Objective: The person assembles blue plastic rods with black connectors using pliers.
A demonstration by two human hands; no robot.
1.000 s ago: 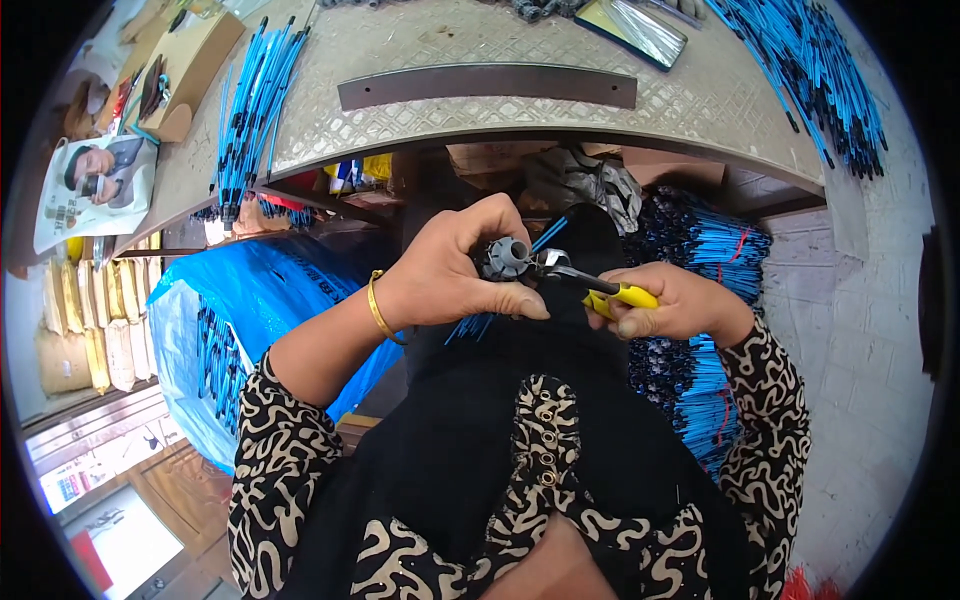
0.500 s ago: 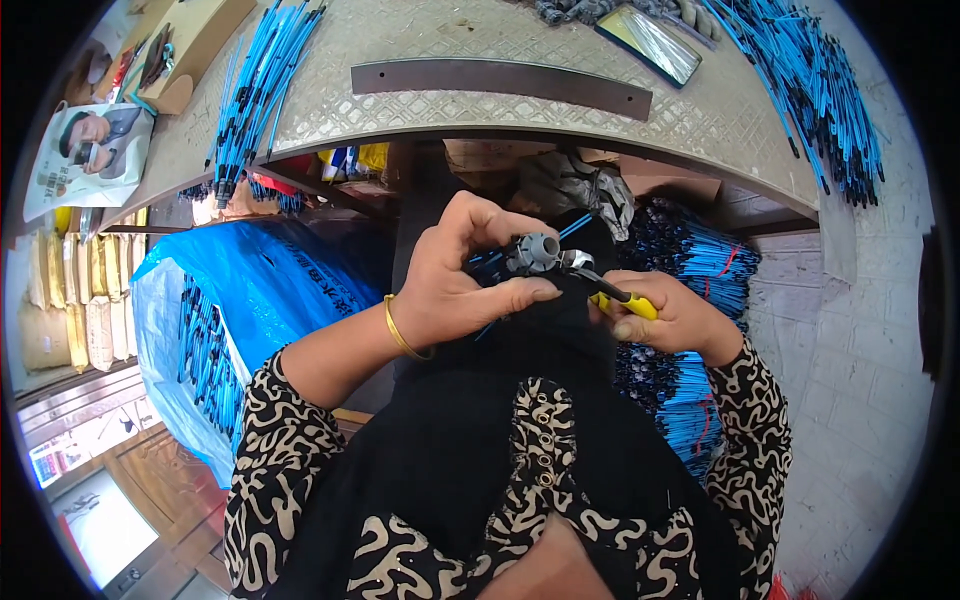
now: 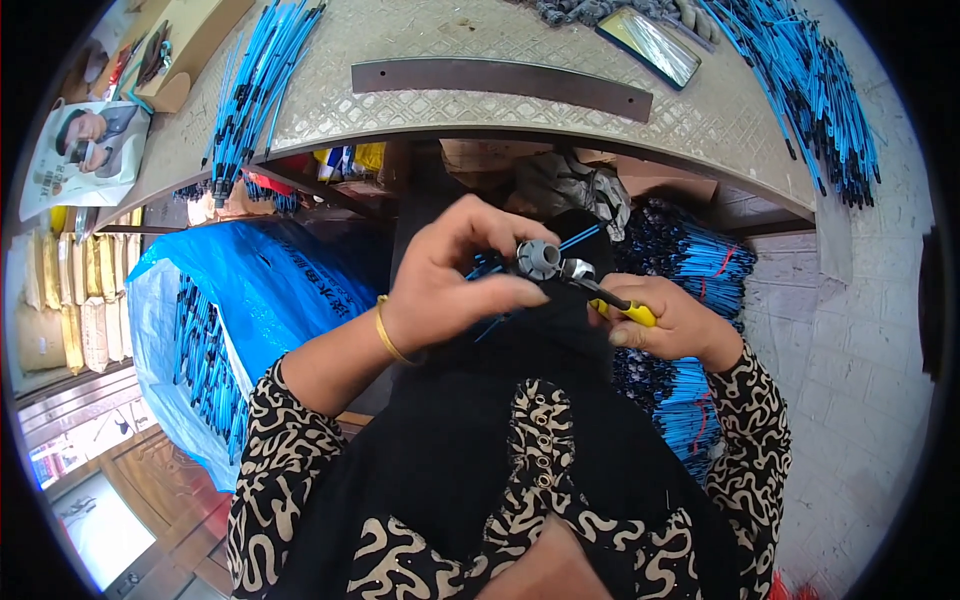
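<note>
In my left hand (image 3: 455, 265), closed with thumb and fingers bent round it, is a grey round plastic fitting (image 3: 538, 259) with a hollow end. Thin blue rods (image 3: 582, 236) with black parts stick out around that hand; how they join the fitting is hidden. My right hand (image 3: 660, 315) is wrapped round the yellow grips of a pair of pliers or cutters (image 3: 609, 296). The tool's metal head lies right beside the fitting; whether the jaws touch it is hard to tell. Both hands are above my lap, in front of the bench edge.
A patterned bench (image 3: 440, 60) spans the far side, carrying a dark flat metal strip (image 3: 500, 88), a shallow tray (image 3: 648, 45) and blue rod bundles (image 3: 265, 85). A blue plastic bag (image 3: 245, 290) full of rods stands at left. Stacked rod bundles (image 3: 705, 260) lie at right under the bench.
The grey fitting and the tool's head have shifted slightly down, and the fitting has tilted a little. My left thumb has moved slightly left. Both hands keep their hold.
</note>
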